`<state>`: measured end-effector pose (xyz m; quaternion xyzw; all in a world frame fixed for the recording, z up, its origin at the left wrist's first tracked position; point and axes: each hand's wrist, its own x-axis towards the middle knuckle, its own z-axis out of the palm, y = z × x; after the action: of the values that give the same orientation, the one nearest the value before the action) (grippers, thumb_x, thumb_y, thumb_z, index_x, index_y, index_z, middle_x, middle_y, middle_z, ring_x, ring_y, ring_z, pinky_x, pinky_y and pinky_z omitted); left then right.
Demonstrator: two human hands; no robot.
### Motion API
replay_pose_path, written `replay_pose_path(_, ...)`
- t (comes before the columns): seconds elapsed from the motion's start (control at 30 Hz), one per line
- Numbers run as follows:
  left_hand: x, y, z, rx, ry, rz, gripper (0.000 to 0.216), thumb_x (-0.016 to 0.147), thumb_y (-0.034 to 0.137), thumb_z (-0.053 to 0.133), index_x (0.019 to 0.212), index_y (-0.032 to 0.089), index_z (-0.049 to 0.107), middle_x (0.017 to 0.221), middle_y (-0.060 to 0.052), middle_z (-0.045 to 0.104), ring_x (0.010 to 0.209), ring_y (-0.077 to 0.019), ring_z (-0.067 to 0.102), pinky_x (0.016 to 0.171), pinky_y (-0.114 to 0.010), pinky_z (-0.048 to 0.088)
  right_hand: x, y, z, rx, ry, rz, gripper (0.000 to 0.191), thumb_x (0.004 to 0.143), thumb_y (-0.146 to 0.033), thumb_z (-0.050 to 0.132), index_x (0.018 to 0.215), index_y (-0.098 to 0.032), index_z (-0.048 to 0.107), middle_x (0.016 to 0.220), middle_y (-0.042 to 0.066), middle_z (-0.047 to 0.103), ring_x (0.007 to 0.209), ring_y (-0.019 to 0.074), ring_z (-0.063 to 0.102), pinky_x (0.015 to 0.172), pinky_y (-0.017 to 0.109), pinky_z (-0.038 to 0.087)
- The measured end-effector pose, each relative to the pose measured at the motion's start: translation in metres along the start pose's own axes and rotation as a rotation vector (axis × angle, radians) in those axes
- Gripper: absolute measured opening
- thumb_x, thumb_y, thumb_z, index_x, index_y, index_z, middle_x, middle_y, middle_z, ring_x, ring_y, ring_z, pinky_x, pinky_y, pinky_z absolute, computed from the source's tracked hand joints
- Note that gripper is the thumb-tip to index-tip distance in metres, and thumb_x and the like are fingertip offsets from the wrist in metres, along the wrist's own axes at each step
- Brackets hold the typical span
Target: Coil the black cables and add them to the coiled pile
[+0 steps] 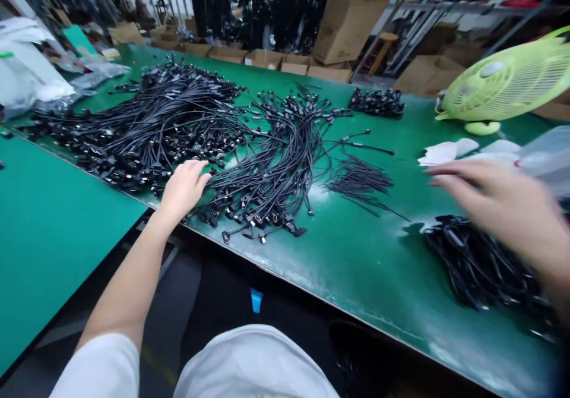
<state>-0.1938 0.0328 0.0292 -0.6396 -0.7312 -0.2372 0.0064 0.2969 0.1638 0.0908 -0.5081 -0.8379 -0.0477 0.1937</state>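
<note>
My left hand (184, 185) is at the table's near edge, between two piles of black cables. Its fingers are apart and nothing shows in them. To its right lies the middle pile of cables (291, 148), with connector ends fanned toward me. The larger cable pile (173, 101) spreads to its left and behind it. My right hand (499, 199), somewhat blurred, hovers over coiled black cables (476, 261) at the right. Its fingers are stretched out and I see nothing held. Between the hands lies a bunch of thin black ties (363, 178).
A green fan (507, 80) stands at the right, with white paper pieces (445, 151) before it. A small stack of bundled cables (377, 102) sits farther back. Cardboard boxes (265, 59) line the green table's (338, 255) far edge. Plastic bags (84, 80) lie at the left.
</note>
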Motion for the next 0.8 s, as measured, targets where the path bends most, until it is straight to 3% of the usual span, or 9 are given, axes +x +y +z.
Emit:
replay_pose_path(0.1,0.024,-0.024,0.013,0.126,-0.266,0.038,0.032,0.095,0.031,0.041,0.098,0.015,0.069,0.107,-0.012,0.068,0.103,-0.0267,0.062,0.096,-0.04,0.047,0.037,-0.078,0.053,0.18,-0.174,-0.212,0.023,0.092,-0.029,0.048,0.095,-0.019,0.068,0.106,0.01,0.068,0.103,0.0219,0.062,0.096,0.035,0.047)
replay_pose_path(0.2,0.023,-0.03,0.028,0.119,-0.199,0.083,0.035,0.096,0.033,0.038,0.09,0.018,0.068,0.098,-0.01,0.069,0.096,-0.0246,0.062,0.091,-0.037,0.048,0.081,-0.131,0.086,0.192,-0.351,-0.139,0.027,0.095,-0.029,0.044,0.103,-0.019,0.067,0.118,0.011,0.064,0.106,0.0235,0.06,0.094,0.036,0.045)
replay_pose_path(0.33,0.01,-0.031,0.039,0.027,-0.08,0.04,0.035,0.096,0.035,0.036,0.096,0.018,0.066,0.102,-0.011,0.068,0.098,-0.0262,0.063,0.09,-0.039,0.049,0.14,-0.131,0.119,0.235,-0.339,0.205,0.033,0.095,-0.037,0.048,0.089,-0.01,0.065,0.098,0.019,0.066,0.102,0.0273,0.06,0.089,0.039,0.045)
replay_pose_path(0.4,0.007,-0.032,0.042,-0.041,-0.045,0.026,0.034,0.097,0.036,0.037,0.109,0.018,0.063,0.11,-0.012,0.067,0.104,-0.026,0.062,0.092,-0.04,0.049,0.158,-0.118,0.131,0.295,-0.383,0.257,0.035,0.093,-0.041,0.054,0.081,-0.01,0.063,0.082,0.014,0.065,0.089,0.0226,0.062,0.082,0.036,0.048)
replay_pose_path(0.47,0.004,-0.031,0.042,-0.076,-0.034,0.066,0.036,0.097,0.038,0.038,0.122,0.02,0.058,0.12,-0.012,0.064,0.111,-0.0258,0.06,0.096,-0.042,0.048,0.167,-0.107,0.138,0.388,-0.41,0.268,0.032,0.093,-0.042,0.056,0.089,-0.011,0.063,0.086,0.008,0.065,0.083,0.0162,0.061,0.078,0.033,0.051)
replay_pose_path(0.53,0.001,-0.026,0.039,-0.066,-0.059,0.163,0.038,0.097,0.04,0.04,0.124,0.021,0.058,0.126,-0.011,0.061,0.119,-0.0267,0.056,0.102,-0.044,0.045,0.169,-0.103,0.135,0.498,-0.395,0.268,0.028,0.094,-0.041,0.054,0.095,-0.013,0.062,0.089,0.003,0.063,0.076,0.0109,0.059,0.071,0.028,0.052)
replay_pose_path(0.6,-0.003,-0.015,0.035,-0.045,-0.09,0.265,0.038,0.096,0.042,0.043,0.123,0.022,0.06,0.128,-0.011,0.06,0.123,-0.0281,0.053,0.106,-0.046,0.042,0.167,-0.104,0.121,0.625,-0.367,0.271,0.031,0.096,-0.04,0.049,0.082,-0.014,0.057,0.071,-0.001,0.057,0.059,0.0065,0.047,0.058,0.022,0.046)
replay_pose_path(0.7,-0.007,0.012,0.029,-0.054,-0.066,0.34,0.042,0.097,0.041,0.044,0.131,0.019,0.054,0.133,-0.014,0.058,0.126,-0.0291,0.05,0.107,-0.048,0.041,0.156,-0.117,0.082,0.858,-0.349,0.264,0.036,0.095,-0.039,0.04,0.063,-0.021,0.037,0.05,-0.007,0.032,0.044,0.0056,0.021,0.044,0.022,0.03)
replay_pose_path(0.8,-0.004,0.045,0.028,-0.124,-0.073,0.431,0.047,0.098,0.038,0.042,0.139,0.016,0.044,0.138,-0.015,0.054,0.13,-0.0275,0.047,0.109,-0.046,0.039,0.133,-0.143,0.03,1.308,-0.315,0.208,0.029,0.086,-0.036,0.048,0.064,-0.021,0.036,0.054,-0.007,0.03,0.043,0.0052,0.018,0.042,0.023,0.025)
